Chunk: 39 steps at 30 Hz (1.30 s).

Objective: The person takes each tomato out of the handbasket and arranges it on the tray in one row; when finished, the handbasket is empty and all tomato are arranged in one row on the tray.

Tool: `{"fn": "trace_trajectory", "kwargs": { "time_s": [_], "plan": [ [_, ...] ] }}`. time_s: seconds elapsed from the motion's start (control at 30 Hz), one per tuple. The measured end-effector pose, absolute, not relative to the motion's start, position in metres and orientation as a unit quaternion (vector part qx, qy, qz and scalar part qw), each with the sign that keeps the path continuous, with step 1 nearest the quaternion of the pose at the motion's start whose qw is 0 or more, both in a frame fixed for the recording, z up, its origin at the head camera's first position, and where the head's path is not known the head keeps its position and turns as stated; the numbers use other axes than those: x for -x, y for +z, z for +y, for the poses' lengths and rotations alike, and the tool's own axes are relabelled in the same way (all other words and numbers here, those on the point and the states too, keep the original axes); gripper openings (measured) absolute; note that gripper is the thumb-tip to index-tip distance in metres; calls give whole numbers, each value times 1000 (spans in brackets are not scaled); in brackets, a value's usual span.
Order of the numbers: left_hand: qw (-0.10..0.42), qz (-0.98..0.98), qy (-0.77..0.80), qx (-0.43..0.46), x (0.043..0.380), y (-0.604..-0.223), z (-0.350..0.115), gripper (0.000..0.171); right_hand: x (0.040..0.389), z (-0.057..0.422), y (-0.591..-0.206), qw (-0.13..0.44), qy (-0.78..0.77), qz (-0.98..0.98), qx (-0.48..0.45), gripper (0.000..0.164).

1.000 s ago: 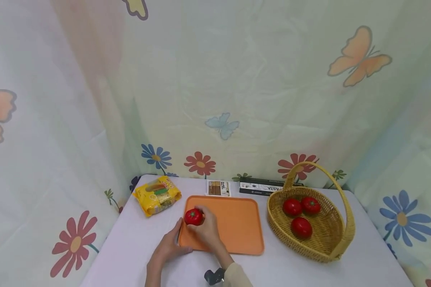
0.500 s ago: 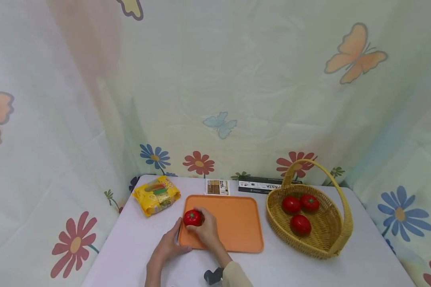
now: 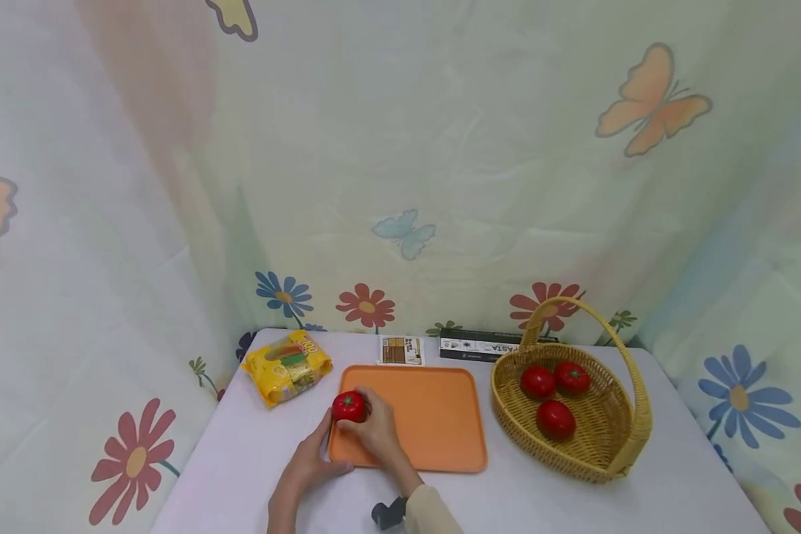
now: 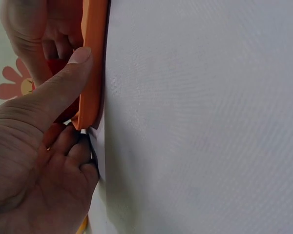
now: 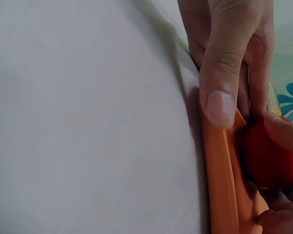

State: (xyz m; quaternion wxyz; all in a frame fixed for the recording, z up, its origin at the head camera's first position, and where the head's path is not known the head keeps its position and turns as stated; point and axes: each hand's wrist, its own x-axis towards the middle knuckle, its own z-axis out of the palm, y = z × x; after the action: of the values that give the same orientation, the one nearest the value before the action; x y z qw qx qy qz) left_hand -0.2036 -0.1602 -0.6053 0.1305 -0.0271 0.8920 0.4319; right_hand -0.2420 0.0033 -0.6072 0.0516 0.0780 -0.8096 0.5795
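1. My right hand (image 3: 377,429) holds a red tomato (image 3: 348,406), thumb on its near side and fingers round its right and far sides.
2. That tomato is at the left edge of the orange tray (image 3: 434,415), stem end up; I can't tell whether it rests on the tray or is held just above it.
3. My left hand (image 3: 307,458) is at the tray's near-left corner, thumb and fingers spread wide: the thumb touches the near rim, while the fingers stretch along the left edge toward the tomato.
4. The tray lies flat on the white-covered table (image 3: 547,504), around the middle of its width.
5. Right of the tray, near the table's right edge, stands a wicker basket (image 3: 594,437) with an arched handle, holding three more tomatoes (image 3: 556,420).
6. Near the table's far-left corner lies a yellow packet (image 3: 288,366), beyond my left fingertips.
7. Along the far edge, behind the tray, I see a small flat packet (image 3: 402,350) and, to its right, a long dark-and-white box (image 3: 474,345) whose right end reaches behind the basket.
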Motion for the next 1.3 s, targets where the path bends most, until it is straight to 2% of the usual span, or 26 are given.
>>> {"fn": "trace_trajectory", "kwargs": {
  "time_s": [0.5,0.8,1.3],
  "plan": [
    [126,887,445,22,204,-606,-162,117,245,3,-603,19,554,-828,-79,68],
    [130,884,448,42,203,-606,-161,116,250,6,-595,-36,518,-851,-78,78],
    [138,880,451,50,204,-609,-161,117,249,14,-584,-50,518,-850,-81,84]
  ]
}}
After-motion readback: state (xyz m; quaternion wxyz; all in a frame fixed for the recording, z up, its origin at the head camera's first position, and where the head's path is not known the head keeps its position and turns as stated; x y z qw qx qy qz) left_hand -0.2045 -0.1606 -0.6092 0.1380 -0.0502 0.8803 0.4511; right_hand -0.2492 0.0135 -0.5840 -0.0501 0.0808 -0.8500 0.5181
